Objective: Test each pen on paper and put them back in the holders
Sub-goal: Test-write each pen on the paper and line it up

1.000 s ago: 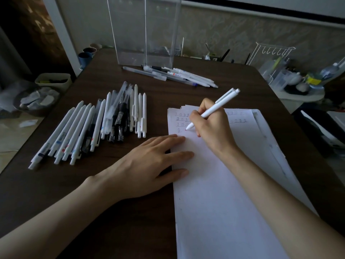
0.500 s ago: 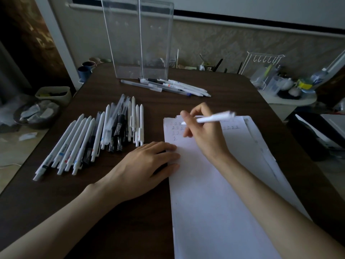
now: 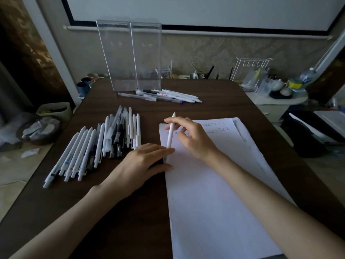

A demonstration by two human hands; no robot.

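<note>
At frame centre I see my right hand [image 3: 194, 137] pinching a slim white plastic pen [image 3: 170, 136], tip pointing away, over the white paper sheets [image 3: 214, 193]. My left hand [image 3: 145, 163] lies flat, fingers spread, on the paper's edge; it seems to touch the pen's lower end. Two clear acrylic holders [image 3: 130, 57] stand on the dark wooden bench [image 3: 121, 221], upper centre.

The single head-worn view looks forward and steeply down from the person's own seat, close above the dark wooden surface [image 3: 214, 94], so both forearms rise from the bottom edge. It faces across that surface toward the clear acrylic holders [image 3: 130, 57] at its far edge, the wall just behind them. The wide lens bends the room's edges either side of the holders.
</note>
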